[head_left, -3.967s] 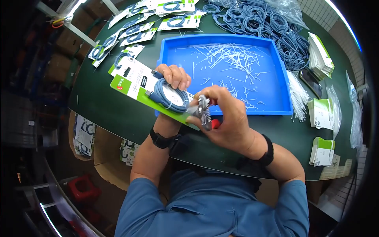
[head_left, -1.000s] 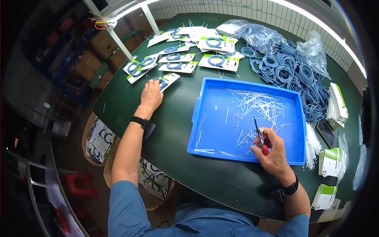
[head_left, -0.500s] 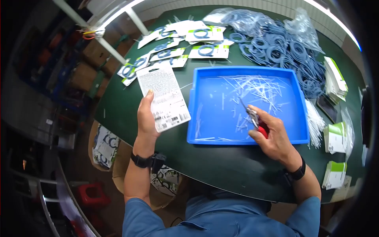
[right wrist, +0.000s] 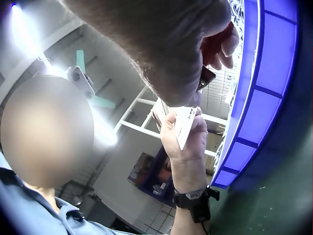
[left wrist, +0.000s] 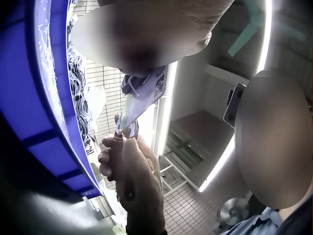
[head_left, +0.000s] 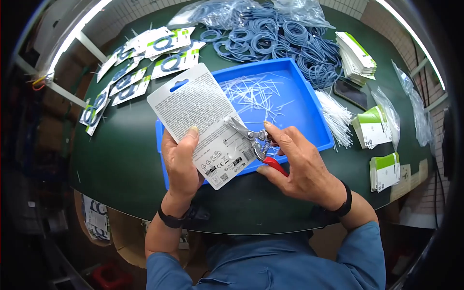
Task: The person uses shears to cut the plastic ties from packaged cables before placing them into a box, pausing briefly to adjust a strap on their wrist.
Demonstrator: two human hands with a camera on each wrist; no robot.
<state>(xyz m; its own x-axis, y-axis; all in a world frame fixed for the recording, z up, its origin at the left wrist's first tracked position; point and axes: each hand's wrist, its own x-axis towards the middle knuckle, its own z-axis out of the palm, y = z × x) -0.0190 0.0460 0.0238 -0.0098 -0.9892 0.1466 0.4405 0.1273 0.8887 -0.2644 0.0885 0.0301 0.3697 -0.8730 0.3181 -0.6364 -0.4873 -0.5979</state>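
A white printed card (head_left: pixel 200 116), its text side up, is held by the left hand (head_left: pixel 181 162), the thumb lying on its face. The right hand (head_left: pixel 302 166) grips red-handled cutters (head_left: pixel 274 164), whose metal blades lie over the card's right part. In the left wrist view a blue cable coil (left wrist: pixel 129 84) shows on the other face of the card, near the right hand (left wrist: pixel 139 174). The right wrist view shows the card (right wrist: pixel 185 128) edge-on in the left hand (right wrist: pixel 183 142).
Behind the card stands a blue tray (head_left: pixel 304 121) with scattered white tie pieces. Carded cables (head_left: pixel 130 92) lie at the back left, loose blue coils (head_left: pixel 263 41) at the back. White ties (head_left: pixel 334 118), a phone (head_left: pixel 350 94) and card stacks (head_left: pixel 385 171) are on the right.
The left hand has lifted a carded cable from the back left, turned its printed side up and brought it in front of the body. The cutters have moved from above the tray to the card.
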